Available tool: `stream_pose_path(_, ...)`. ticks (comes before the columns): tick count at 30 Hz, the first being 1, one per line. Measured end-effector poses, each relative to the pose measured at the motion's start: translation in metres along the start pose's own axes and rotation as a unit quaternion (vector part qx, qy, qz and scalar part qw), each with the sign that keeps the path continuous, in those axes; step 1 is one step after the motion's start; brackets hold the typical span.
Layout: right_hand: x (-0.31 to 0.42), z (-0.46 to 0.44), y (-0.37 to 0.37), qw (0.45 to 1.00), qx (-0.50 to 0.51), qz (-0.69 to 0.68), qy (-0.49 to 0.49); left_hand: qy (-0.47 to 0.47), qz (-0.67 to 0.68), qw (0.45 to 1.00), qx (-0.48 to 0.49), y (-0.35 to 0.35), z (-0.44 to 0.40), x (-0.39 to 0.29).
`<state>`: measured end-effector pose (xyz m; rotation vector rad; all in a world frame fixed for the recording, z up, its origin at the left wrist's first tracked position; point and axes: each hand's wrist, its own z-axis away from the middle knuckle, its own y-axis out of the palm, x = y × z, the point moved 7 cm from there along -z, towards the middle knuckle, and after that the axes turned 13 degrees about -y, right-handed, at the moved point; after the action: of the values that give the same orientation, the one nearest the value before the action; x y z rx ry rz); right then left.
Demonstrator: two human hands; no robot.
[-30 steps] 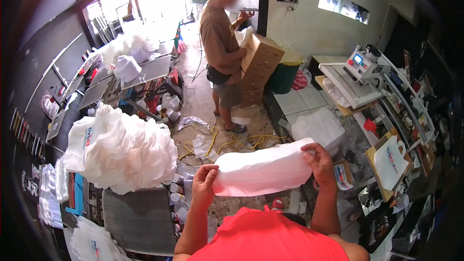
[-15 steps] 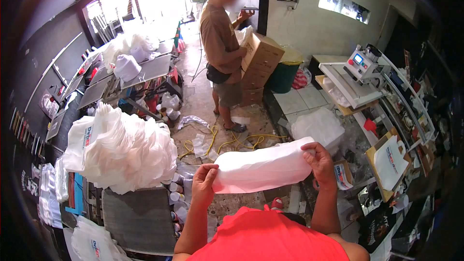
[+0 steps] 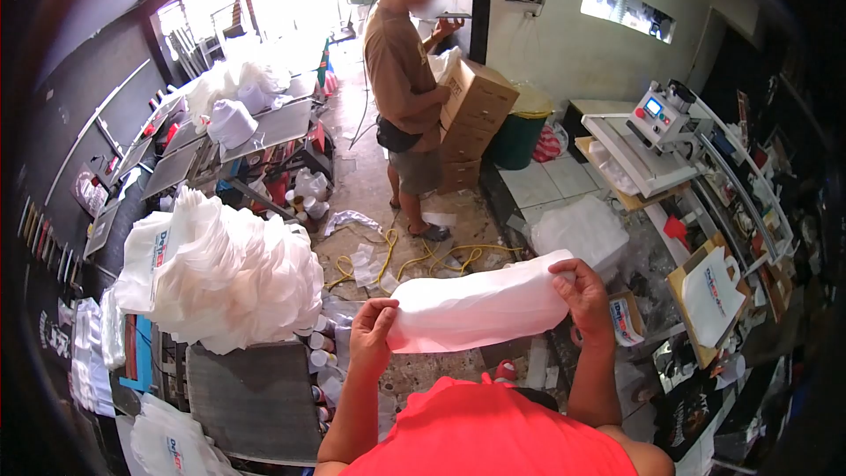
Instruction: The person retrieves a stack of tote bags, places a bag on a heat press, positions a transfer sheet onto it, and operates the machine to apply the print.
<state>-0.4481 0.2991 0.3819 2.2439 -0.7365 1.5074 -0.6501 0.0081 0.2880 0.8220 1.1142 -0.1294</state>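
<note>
A plain white cloth bag (image 3: 480,304) is stretched between my two hands in front of my red shirt. My left hand (image 3: 374,322) pinches its left end between thumb and fingers. At the other end, my right hand (image 3: 580,300) grips the upper corner, thumb in front. No print shows on the side facing me. To the left of my left hand rises a big heap of white bags (image 3: 233,273), with blue and red lettering on one at its left edge. Below that heap is a dark flat board (image 3: 254,401).
A person (image 3: 410,88) stands ahead beside stacked cardboard boxes (image 3: 476,106), holding a phone. A yellow cord (image 3: 432,256) trails over the littered floor. At right are a press machine (image 3: 656,132) and a printed bag on a board (image 3: 712,291). More printed bags (image 3: 176,441) lie lower left.
</note>
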Motion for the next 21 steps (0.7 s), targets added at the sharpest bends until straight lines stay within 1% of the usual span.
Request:
stream_pose_path(6,0.0018,-0.0004,0.0014,1.0,0.002,-0.003,-0.005,0.0,0.0,1.0,0.002,0.0004,-0.0002,0.0007)
stream_pose_path(8,0.003,-0.0011,0.0016,1.0,0.003,0.009,-0.022,0.001,0.001,1.0,0.003,0.0011,0.0001,0.0003)
stream_pose_path(14,-0.0001,0.0008,-0.0006,1.0,0.0,0.016,-0.004,-0.004,0.005,1.0,-0.001,0.0012,0.0005,0.0011)
stream_pose_path(21,0.0023,0.0002,0.0004,1.0,0.006,0.023,-0.02,-0.003,0.005,1.0,-0.001,0.0008,0.0004,0.0014)
